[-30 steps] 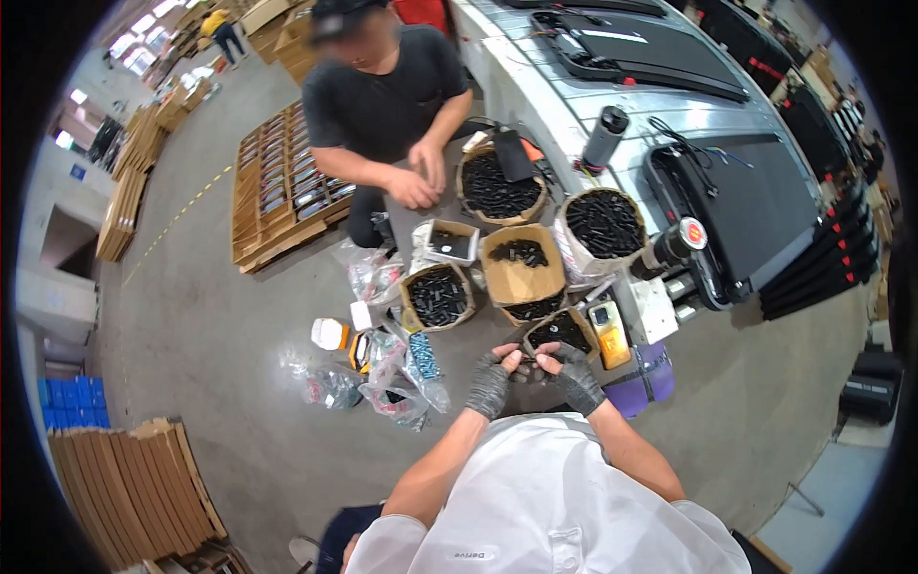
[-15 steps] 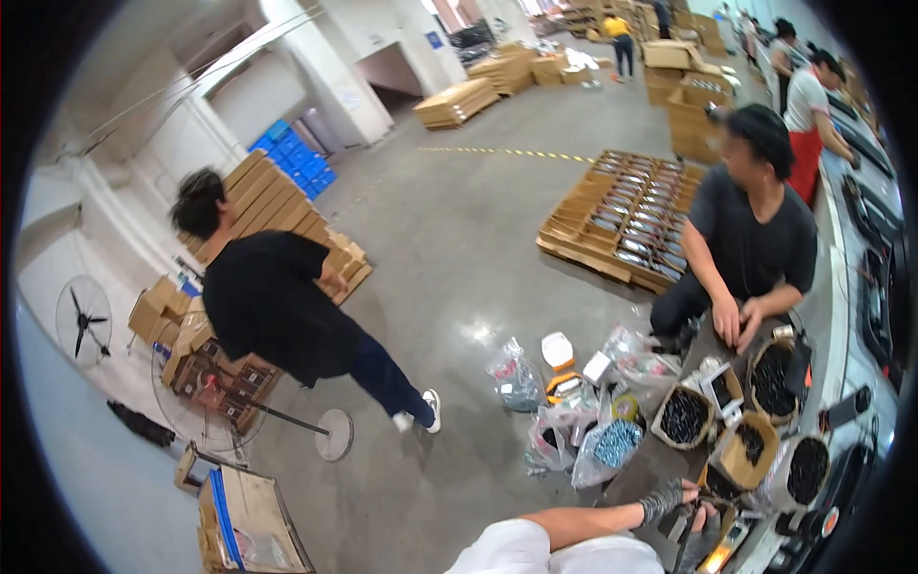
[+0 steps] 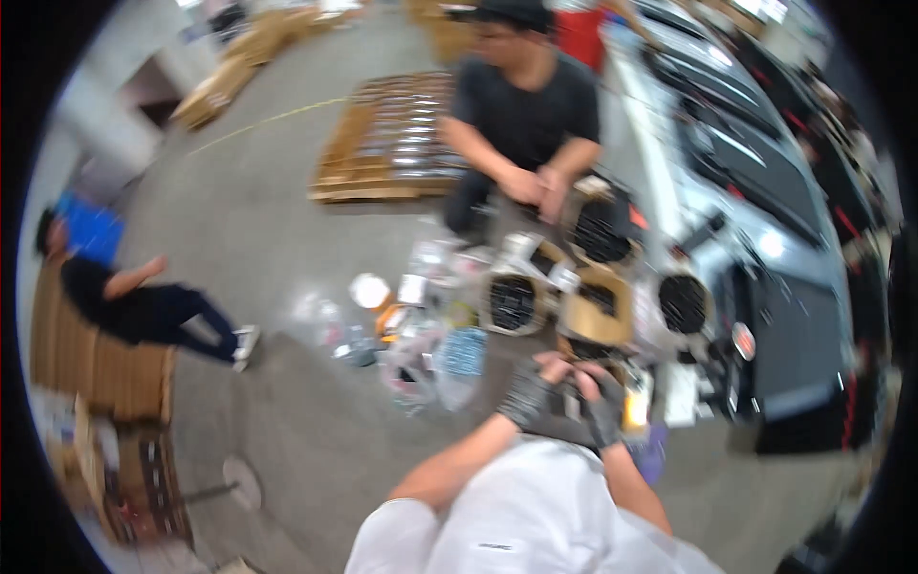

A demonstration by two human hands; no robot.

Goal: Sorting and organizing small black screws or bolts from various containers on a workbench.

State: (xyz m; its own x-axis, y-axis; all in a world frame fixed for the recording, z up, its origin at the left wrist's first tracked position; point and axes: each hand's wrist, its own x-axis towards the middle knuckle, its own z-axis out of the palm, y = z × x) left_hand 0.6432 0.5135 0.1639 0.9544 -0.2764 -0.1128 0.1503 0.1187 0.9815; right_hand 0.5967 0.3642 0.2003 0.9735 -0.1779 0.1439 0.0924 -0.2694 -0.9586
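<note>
My left hand point(image 3: 535, 387) and my right hand point(image 3: 598, 409), both in dark grey fingerless gloves, meet over the near end of a dark work surface point(image 3: 497, 365). Their fingers are bent together and almost touch. Whatever they pinch is small and blurred, so I cannot make it out. Just beyond the fingertips stands an open cardboard box point(image 3: 580, 323) with dark small parts inside. A container of black parts point(image 3: 512, 302) is to its left, and a bag of black parts point(image 3: 685, 302) to its right. A yellow and white object point(image 3: 638, 400) lies beside my right hand.
Plastic bags, one with blue-and-white pieces point(image 3: 462, 352), sit left of the surface. Across from me a person in black point(image 3: 526, 115) sits working by hand. A line of large black panels point(image 3: 755, 177) runs along the right. Another person point(image 3: 134, 292) walks at the far left.
My view has swung right and down, bringing both forearms and the panel line into fuller sight. My hands stay close together at the work surface. The walking person now appears farther left.
</note>
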